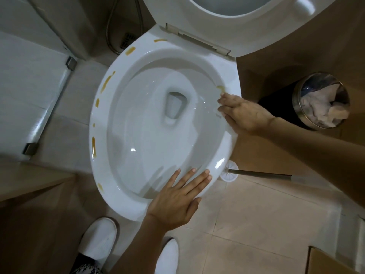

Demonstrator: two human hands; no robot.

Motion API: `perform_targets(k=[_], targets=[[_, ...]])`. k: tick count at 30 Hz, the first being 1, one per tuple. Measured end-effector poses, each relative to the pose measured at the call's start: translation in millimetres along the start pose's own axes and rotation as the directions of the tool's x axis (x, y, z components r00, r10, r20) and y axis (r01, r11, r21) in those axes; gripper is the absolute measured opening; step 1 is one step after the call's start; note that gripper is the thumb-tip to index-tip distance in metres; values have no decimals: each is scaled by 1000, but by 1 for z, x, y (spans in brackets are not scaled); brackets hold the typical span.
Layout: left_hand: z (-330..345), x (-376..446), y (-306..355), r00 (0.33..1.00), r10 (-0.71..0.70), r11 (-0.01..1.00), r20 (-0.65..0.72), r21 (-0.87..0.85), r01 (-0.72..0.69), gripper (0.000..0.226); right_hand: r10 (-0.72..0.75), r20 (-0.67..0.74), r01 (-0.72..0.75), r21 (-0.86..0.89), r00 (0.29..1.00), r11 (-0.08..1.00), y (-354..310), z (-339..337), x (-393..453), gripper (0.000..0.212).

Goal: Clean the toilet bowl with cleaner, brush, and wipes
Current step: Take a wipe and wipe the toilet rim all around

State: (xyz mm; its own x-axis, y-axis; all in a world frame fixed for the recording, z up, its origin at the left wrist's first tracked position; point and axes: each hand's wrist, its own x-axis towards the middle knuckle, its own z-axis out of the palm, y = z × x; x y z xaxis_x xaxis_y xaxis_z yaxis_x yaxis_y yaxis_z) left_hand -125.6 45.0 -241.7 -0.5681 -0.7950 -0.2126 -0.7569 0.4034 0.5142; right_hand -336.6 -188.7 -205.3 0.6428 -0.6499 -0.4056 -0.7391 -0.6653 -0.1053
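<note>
Toilet bowl (138, 123) fills frame centre, seat & lid (246, 26) raised at top. Yellow-brown streaks (105, 84) are seen along the rim's left edge; one smear (220, 88) sits centre-right. Wiping step is judged under way: right hand (245, 113), centre-right, is pressed flat on the rim, fingers together, apparently over a thin wipe, though that can't be confirmed. Left hand (175, 202), lower centre, is braced on the front rim, fingers spread, nothing held. Brush (256, 173) lies on floor, lower right; bin (322, 99) at right. Next, the smear by the fingertips needs firm rubbing.
</note>
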Motion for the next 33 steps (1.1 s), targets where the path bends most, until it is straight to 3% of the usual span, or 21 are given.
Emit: perform_targets(k=[5,11,18,24,33], targets=[[1,0,0,1000,-1,1000,11,8,1,58,-99,62,109,-195,993,975,4,-5,-10,38],[1,0,-1,1000,-4,1000,25,-11,5,59,-7,116,46,-335,993,941,19,-22,25,43],[1,-1,1,1000,-9,999,14,34,8,59,-12,128,37,-195,992,980,-14,-7,-13,40],[0,0,1,1000,-9,999,-2,53,9,61,-126,166,129,-5,978,992,-33,2,-43,37],[0,1,1,1000,-15,998,15,64,14,61,-98,157,84,97,983,992,-43,4,-44,33]])
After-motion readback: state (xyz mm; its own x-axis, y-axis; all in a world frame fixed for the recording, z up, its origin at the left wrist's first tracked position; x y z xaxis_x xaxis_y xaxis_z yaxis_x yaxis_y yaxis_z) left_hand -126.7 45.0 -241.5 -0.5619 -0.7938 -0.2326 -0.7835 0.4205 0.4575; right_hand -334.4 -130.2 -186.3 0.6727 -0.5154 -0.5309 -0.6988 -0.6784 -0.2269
